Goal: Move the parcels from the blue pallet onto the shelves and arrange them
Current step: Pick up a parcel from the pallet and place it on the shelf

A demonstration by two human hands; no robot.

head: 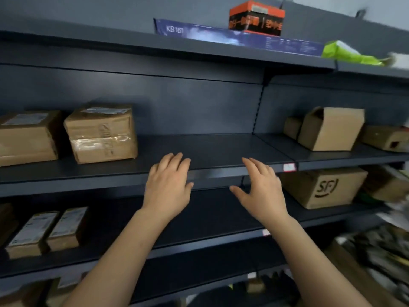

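Observation:
My left hand and my right hand are stretched out side by side in front of the dark grey shelf, both with fingers spread and holding nothing. On that middle shelf, left of my hands, stand a taped brown parcel and another brown parcel. To the right on the same level sits an open-flapped cardboard box. One shelf lower are two small labelled parcels at the left and a box marked SF at the right. The blue pallet is out of view.
The top shelf holds a long blue box marked KB161, an orange and black box on it, and a green bag. Blurred clutter fills the lower right. More parcels sit at the far right.

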